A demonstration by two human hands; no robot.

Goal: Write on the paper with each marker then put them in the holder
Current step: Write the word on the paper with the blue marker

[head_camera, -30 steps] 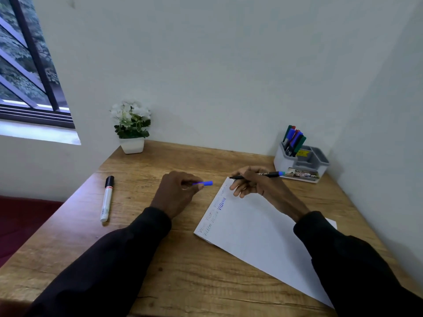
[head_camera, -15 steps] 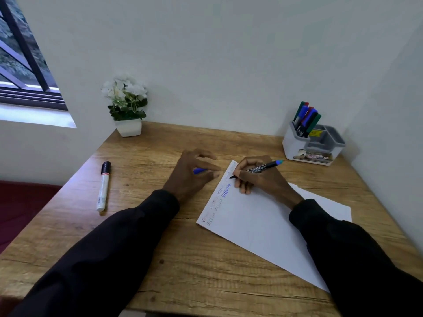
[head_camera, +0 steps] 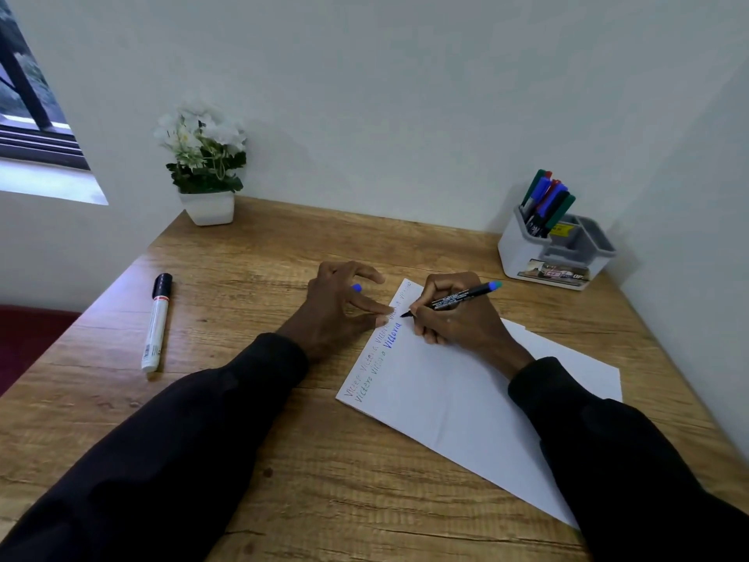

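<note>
marker (head_camera: 460, 298) pinched in right hand (head_camera: 458, 318), tip on paper (head_camera: 466, 395) beside the blue word to write, left hand (head_camera: 338, 310) fingertips pinning the sheet's edge, probably gripping its blue cap (head_camera: 356, 287), holder (head_camera: 555, 253) well apart.

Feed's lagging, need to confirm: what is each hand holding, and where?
Right hand pinches the blue marker low on its barrel, near the tip. Left hand holds a blue cap; where exactly is hidden.

Soft daylight came from the window (head_camera: 28, 99) at left (its sill (head_camera: 48, 182) glaring white); shadows were faint, and wide-angle distortion bent the edges.
</note>
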